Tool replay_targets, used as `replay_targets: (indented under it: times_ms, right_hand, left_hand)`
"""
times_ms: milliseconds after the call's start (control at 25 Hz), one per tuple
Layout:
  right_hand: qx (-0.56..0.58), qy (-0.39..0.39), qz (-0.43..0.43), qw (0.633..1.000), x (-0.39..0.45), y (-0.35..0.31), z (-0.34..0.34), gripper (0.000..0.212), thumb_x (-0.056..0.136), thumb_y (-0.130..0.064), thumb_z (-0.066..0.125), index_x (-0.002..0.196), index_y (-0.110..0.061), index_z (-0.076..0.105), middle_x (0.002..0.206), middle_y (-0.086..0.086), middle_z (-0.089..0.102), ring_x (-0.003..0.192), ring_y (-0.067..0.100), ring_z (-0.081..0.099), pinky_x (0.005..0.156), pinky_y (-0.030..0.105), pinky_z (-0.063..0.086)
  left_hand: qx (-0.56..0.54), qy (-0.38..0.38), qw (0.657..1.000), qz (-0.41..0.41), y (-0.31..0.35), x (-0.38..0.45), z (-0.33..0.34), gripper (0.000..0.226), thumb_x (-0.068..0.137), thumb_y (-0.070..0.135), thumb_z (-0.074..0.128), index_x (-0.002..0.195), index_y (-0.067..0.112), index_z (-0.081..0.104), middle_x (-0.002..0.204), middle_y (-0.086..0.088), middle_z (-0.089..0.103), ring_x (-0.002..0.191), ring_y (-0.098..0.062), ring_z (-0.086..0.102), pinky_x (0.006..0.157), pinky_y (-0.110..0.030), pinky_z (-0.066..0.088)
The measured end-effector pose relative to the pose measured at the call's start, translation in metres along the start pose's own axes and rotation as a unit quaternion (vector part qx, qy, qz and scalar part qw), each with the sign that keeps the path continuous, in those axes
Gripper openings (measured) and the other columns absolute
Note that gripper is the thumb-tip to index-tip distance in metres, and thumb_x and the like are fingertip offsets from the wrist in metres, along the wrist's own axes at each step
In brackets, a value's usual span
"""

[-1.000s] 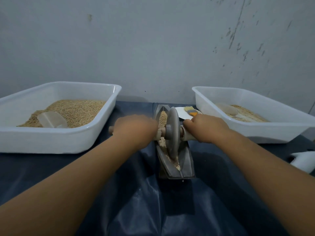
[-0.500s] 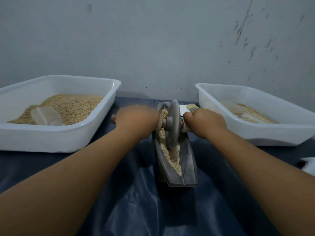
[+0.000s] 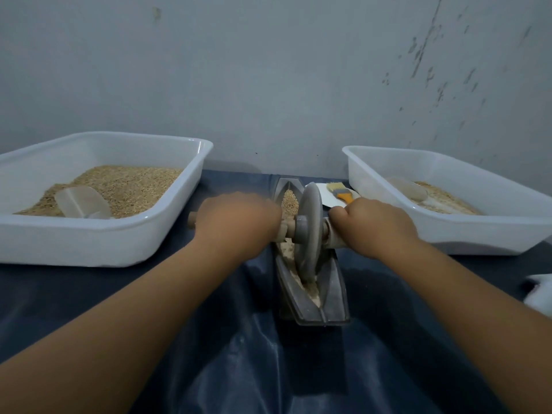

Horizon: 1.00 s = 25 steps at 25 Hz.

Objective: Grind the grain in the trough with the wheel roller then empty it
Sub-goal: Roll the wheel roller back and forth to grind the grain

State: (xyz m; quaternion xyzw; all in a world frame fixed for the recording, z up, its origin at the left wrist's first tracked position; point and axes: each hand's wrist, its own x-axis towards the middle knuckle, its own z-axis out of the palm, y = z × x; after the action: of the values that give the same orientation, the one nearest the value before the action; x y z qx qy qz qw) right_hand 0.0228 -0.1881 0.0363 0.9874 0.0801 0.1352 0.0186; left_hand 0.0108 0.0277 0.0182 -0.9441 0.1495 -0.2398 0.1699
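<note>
A dark metal boat-shaped trough (image 3: 331, 297) lies lengthwise on the blue cloth in front of me. Tan grain (image 3: 289, 201) fills its far end, and crushed grain shows along the groove near the wheel. The grey wheel roller (image 3: 309, 231) stands upright in the groove about mid-trough. My left hand (image 3: 239, 219) grips the wooden axle handle on the wheel's left side. My right hand (image 3: 373, 225) grips the handle on its right side.
A white tub (image 3: 98, 243) with whole grain and a clear scoop (image 3: 82, 201) sits at the left. Another white tub (image 3: 493, 231) with a little grain and a scoop stands at the right. A small orange-handled brush (image 3: 340, 192) lies behind the trough. The wall is close behind.
The wheel rolled away to the trough's far end half a second ago, then came back towards me to mid-trough. Both hands kept their grip on the handles.
</note>
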Motion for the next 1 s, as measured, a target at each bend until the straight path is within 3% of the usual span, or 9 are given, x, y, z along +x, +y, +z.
replay_targets:
  times_ms: [40,160,280,480,600,720,800,920,1000]
  right_hand:
    - [0.033,0.029,0.050,0.998,0.006,-0.004,0.004,0.022,0.096,-0.030,0.035,0.079,-0.018,0.044,0.084,0.008,0.050,0.072,0.022,0.044,0.060,0.031,0.033]
    - [0.075,0.010,0.105,0.992,0.032,-0.009,0.009,0.034,0.096,-0.037,0.029,0.084,-0.017,0.055,0.094,0.011,0.057,0.081,0.026,0.048,0.071,0.035,0.038]
    - [0.064,-0.033,0.081,0.994,0.031,-0.004,0.005,0.037,0.096,-0.041,0.029,0.081,-0.016,0.052,0.087,0.005,0.055,0.076,0.024,0.049,0.068,0.033,0.036]
    - [0.042,0.041,0.047,0.997,0.008,0.003,0.012,0.042,0.091,-0.043,0.031,0.061,-0.022,0.051,0.065,0.000,0.047,0.059,0.017,0.046,0.050,0.029,0.024]
    - [0.055,0.066,0.061,0.994,0.017,-0.005,0.010,0.042,0.094,-0.037,0.032,0.058,-0.021,0.048,0.065,-0.002,0.044,0.060,0.018,0.043,0.053,0.029,0.025]
    - [0.073,0.046,0.069,0.994,0.023,-0.009,0.009,0.040,0.096,-0.035,0.032,0.062,-0.020,0.047,0.070,0.002,0.047,0.072,0.025,0.048,0.063,0.033,0.032]
    - [0.085,0.037,0.080,0.992,0.019,-0.009,0.009,0.038,0.095,-0.039,0.032,0.075,-0.016,0.055,0.078,0.005,0.052,0.074,0.026,0.050,0.066,0.033,0.034]
    - [0.061,0.009,0.033,0.998,0.001,-0.003,-0.004,0.033,0.095,-0.037,0.036,0.075,-0.019,0.054,0.073,0.000,0.052,0.072,0.022,0.052,0.057,0.030,0.030]
    - [0.015,-0.014,-0.064,0.998,-0.009,0.004,-0.012,0.017,0.092,-0.022,0.043,0.077,-0.016,0.037,0.075,-0.001,0.044,0.075,0.024,0.052,0.049,0.027,0.024]
  left_hand:
    - [-0.010,-0.011,1.000,0.001,-0.002,0.007,0.004,0.019,0.081,0.013,0.060,0.086,0.011,0.041,0.063,-0.001,0.027,0.052,-0.022,0.038,0.047,-0.029,0.033]
    - [-0.019,-0.046,0.999,-0.009,-0.005,0.025,-0.001,0.031,0.085,0.010,0.057,0.115,0.011,0.048,0.082,-0.006,0.044,0.069,-0.028,0.044,0.058,-0.037,0.043]
    - [-0.020,-0.054,0.998,-0.009,-0.003,0.020,-0.009,0.032,0.085,0.009,0.055,0.116,0.012,0.048,0.083,-0.008,0.045,0.068,-0.028,0.045,0.057,-0.036,0.041]
    - [0.013,-0.006,1.000,0.009,0.000,-0.012,0.000,0.042,0.083,0.014,0.057,0.114,0.013,0.030,0.074,-0.005,0.032,0.058,-0.025,0.039,0.047,-0.029,0.028]
    - [0.010,-0.025,1.000,-0.013,-0.002,0.002,-0.001,0.045,0.083,0.014,0.060,0.123,0.012,0.040,0.082,-0.007,0.042,0.066,-0.027,0.043,0.052,-0.033,0.036]
    - [0.009,-0.039,0.999,-0.019,-0.002,0.017,-0.006,0.038,0.085,0.013,0.061,0.120,0.011,0.048,0.090,-0.008,0.054,0.068,-0.026,0.045,0.054,-0.035,0.041]
    - [0.000,-0.045,0.999,-0.008,-0.001,0.012,-0.009,0.026,0.085,0.011,0.058,0.110,0.011,0.049,0.081,-0.006,0.048,0.065,-0.025,0.047,0.056,-0.035,0.046]
    - [-0.004,-0.040,0.999,0.015,0.000,-0.004,-0.014,0.024,0.082,0.010,0.055,0.091,0.010,0.033,0.068,-0.003,0.030,0.061,-0.025,0.041,0.051,-0.033,0.041]
    - [-0.023,-0.043,0.998,0.032,-0.002,-0.015,-0.015,0.038,0.079,0.009,0.054,0.082,0.015,0.017,0.066,-0.002,0.023,0.057,-0.024,0.033,0.046,-0.028,0.027]
